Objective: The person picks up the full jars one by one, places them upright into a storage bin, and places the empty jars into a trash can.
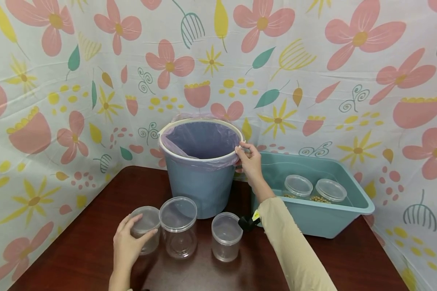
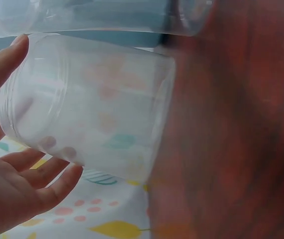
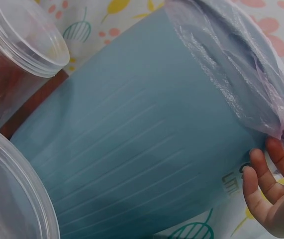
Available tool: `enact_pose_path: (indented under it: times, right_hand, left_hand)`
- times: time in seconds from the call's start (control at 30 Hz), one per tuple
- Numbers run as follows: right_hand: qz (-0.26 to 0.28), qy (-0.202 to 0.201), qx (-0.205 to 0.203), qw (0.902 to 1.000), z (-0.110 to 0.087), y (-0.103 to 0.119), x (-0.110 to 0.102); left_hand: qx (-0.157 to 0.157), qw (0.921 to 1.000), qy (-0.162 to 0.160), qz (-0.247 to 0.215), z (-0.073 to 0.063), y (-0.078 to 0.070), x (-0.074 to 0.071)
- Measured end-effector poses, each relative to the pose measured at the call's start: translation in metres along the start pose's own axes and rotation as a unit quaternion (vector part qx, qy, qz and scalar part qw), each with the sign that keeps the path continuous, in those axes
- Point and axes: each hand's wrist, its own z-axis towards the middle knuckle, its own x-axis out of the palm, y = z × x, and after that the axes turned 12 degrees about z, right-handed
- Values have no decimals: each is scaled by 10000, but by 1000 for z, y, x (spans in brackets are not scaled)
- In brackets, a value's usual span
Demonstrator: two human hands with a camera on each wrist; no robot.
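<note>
**Lined bin, right fingers at its rim; jar in the left fingers**

1. Bin (image 1: 200, 190), blue, upright. Stands just left of the right fingers and well beyond the left ones. White ring (image 1: 204, 120) round its mouth.

2. Bag (image 1: 175, 141), thin, pale purple. Lines the bin and hangs over the edge, its gathered hem at the right fingertips.

3. Right hand (image 1: 251, 163). Forefinger and thumb pinch the rim, with bag at the same spot; whether ring or film takes the grip, cannot tell. Advised: hold ring and film together and pull gently, since film this thin could tear or slip inward.

4. Left jar (image 1: 149, 222), clear, upright. Sits within the left fingers.

5. Left hand (image 1: 129, 242). Thumb and fingers curl round that jar near its top. Advised: a light hold, level, kept off the neighbouring jar, as slick plastic probably slides easily.

6. Tall jar (image 1: 178, 242), clear. Just right of the left thumb, close to the held jar.

7. Short jar (image 1: 225, 242), clear. Farther right of the left fingers, below and nearer than the right ones.

8. Tub (image 1: 302, 220), blue-green. Right of the right fingers; inside, two jars (image 1: 330, 190) with small tan pieces.

9. Table (image 1: 91, 234), dark red-brown. Under both hands.

10. Flowered cloth (image 1: 313, 81). Behind all fingers.
</note>
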Motion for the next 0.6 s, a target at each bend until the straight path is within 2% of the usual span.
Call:
enact_pose_path:
  times: [0.3, 0.6]
  right_hand:
    - [-114, -46, 45, 9999, 0, -1, -1]
    - [-89, -130, 129, 9998, 0, 0, 1]
  left_hand:
    - [201, 9997, -70, -74, 16, -19, -18]
    - [397, 9985, -347, -136, 30, -38, -37]
